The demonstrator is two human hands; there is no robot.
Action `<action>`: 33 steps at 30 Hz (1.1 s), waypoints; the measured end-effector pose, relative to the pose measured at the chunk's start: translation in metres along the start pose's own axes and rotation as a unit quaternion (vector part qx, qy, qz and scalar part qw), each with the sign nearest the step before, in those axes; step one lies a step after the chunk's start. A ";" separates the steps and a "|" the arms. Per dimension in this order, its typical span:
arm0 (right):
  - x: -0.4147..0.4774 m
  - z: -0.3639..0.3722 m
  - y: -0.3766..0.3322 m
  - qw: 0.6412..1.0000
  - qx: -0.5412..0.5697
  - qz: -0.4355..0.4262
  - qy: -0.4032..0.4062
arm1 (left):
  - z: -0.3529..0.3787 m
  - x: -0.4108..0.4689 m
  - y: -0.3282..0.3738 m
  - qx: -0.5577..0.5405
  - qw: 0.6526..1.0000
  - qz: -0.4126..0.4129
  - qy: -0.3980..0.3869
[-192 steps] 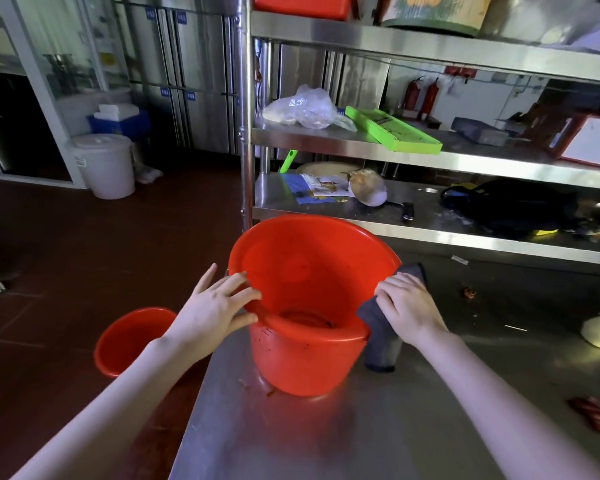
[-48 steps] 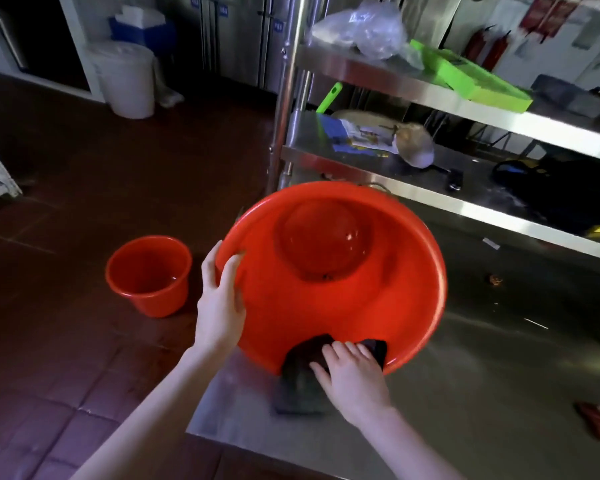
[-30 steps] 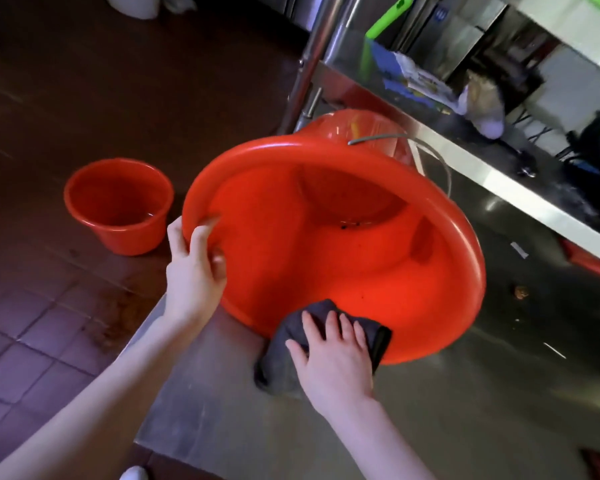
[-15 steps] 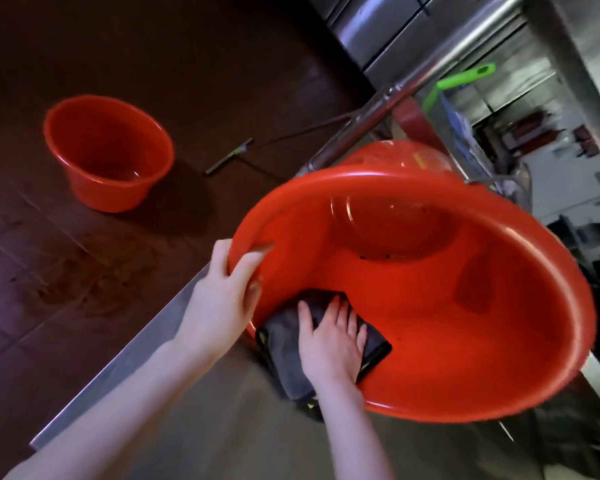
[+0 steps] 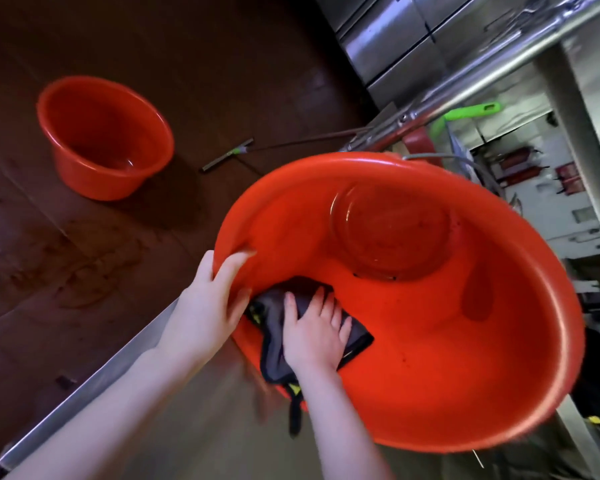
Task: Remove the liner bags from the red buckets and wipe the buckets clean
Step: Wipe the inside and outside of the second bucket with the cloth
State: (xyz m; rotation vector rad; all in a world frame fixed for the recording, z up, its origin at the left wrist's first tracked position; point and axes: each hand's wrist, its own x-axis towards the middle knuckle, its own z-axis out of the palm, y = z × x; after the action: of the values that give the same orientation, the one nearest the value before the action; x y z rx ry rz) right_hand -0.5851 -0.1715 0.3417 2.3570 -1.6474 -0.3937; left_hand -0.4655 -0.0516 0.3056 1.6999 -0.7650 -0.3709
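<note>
Fingers (image 5: 329, 311) of my right hand (image 5: 314, 336) lie spread and flat on a dark grey cleaning cloth (image 5: 274, 341), pressing it against the inner wall of the big round red plastic bucket (image 5: 430, 341) near its rim at about eight o'clock of the opening. They are not curled round anything; the palm pins the cloth. My left hand (image 5: 205, 313) grips the same rim at about nine o'clock, thumb outside and fingertips hooked over the lip, closed on the plastic.

This bucket is tipped on its side on the grey steel table (image 5: 194, 420), mouth turned toward me, so its long axis runs from my hands up and away toward one o'clock, where the round bottom (image 5: 390, 233) shows dark specks along its lower edge. I see no liner bag in it. That bottom lies ahead of my right fingers at roughly one o'clock, well apart from the cloth, with bare red wall between. I judge the wipe has to travel along that axis, inward from rim to base, and the right hand is the nearer one for it, while the left only steadies the tilt.

A second, smaller red plastic bucket (image 5: 104, 140) stands upright on the dark tiled floor (image 5: 66, 271) at ten o'clock, well away from both hands, with a floor squeegee (image 5: 227, 155) lying beyond it.
</note>
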 end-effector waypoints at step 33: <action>-0.016 -0.011 -0.018 0.973 0.165 -0.161 0.027 | 0.016 0.003 -0.002 -0.004 0.999 -0.033 0.034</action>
State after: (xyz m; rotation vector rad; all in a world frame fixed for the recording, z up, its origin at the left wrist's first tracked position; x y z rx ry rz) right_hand -0.5705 -0.1502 0.3467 2.8662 -1.3941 -0.1120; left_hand -0.4733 -0.0654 0.3000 1.7252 -0.6582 -0.3584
